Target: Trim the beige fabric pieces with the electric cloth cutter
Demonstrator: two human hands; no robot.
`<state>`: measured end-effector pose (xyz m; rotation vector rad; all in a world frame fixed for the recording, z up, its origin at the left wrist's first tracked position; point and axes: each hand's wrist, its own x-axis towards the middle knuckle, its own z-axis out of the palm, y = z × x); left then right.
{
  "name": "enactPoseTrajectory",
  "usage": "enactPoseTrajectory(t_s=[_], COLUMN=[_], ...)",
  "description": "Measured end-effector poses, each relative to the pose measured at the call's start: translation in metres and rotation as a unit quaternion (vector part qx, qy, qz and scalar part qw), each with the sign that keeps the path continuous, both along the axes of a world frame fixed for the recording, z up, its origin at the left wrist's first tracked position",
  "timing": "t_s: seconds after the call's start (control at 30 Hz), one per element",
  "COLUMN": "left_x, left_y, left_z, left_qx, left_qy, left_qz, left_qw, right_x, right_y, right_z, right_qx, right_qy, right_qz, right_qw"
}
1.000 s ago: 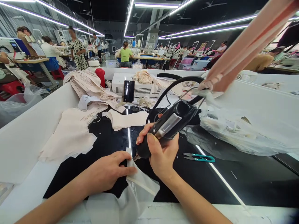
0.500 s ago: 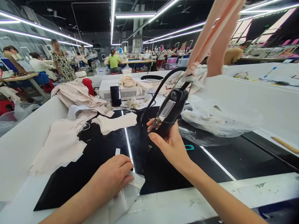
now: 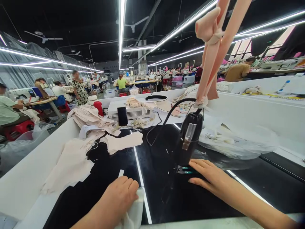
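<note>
My left hand (image 3: 120, 194) is closed on a piece of pale fabric (image 3: 135, 208) near the front of the black tabletop (image 3: 105, 190). A small white strip (image 3: 121, 172) sticks up just beyond its knuckles. My right hand (image 3: 209, 178) has its fingers stretched out and apart, holding nothing. Its fingertips are beside the lower end of a black corded hand tool (image 3: 189, 136) with a metal lever, which hangs from knotted pink cloth strips (image 3: 209, 70). A small teal-coloured item (image 3: 186, 172) lies under the tool, partly hidden.
Stacked pale fabric pieces (image 3: 69, 165) lie at the left, with a smaller stack (image 3: 122, 142) nearer the middle. Behind them are a phone (image 3: 122, 116) and a white vented box (image 3: 113, 111). A clear plastic bag (image 3: 240, 143) lies at right. White side walls (image 3: 257, 109) border the table.
My right hand has let go of the black tool and moved down and right. The tool now hangs more upright, further right. My left hand still grips the fabric; the view has tilted up.
</note>
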<state>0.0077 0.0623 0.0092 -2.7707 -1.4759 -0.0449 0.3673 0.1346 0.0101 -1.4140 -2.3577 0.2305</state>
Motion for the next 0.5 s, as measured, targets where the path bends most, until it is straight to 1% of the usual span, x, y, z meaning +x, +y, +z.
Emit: enactPoseTrajectory(t_s=[0.1,0.2,0.23,0.3,0.37,0.43,0.5], left_x=[0.001,-0.004,-0.006,-0.010,-0.012,-0.013,-0.012], left_y=[0.002,0.004,0.004,0.002,-0.002,-0.005,-0.007], left_z=[0.007,0.014,0.016,0.019,0.021,0.022,0.022], left_qx=[-0.037,-0.053,-0.064,-0.104,-0.160,-0.219,-0.270], left_qy=[-0.016,-0.042,-0.058,-0.123,-0.221,-0.319,-0.386], left_qz=[0.065,0.098,0.107,0.126,0.144,0.156,0.161], left_qw=[0.997,0.993,0.991,0.979,0.951,0.909,0.867], right_x=[0.006,0.001,-0.001,-0.004,-0.007,-0.011,-0.013], right_y=[0.003,0.002,0.001,-0.002,-0.006,-0.011,-0.017], right_z=[-0.005,-0.004,-0.003,-0.002,0.000,0.003,0.006], right_qx=[0.011,0.016,0.020,0.029,0.032,0.034,0.049], right_qy=[0.005,0.016,0.016,0.020,0.024,0.025,0.028], right_qz=[0.012,0.019,0.016,0.006,-0.005,-0.009,-0.018], right_qw=[1.000,1.000,1.000,0.999,0.999,0.999,0.998])
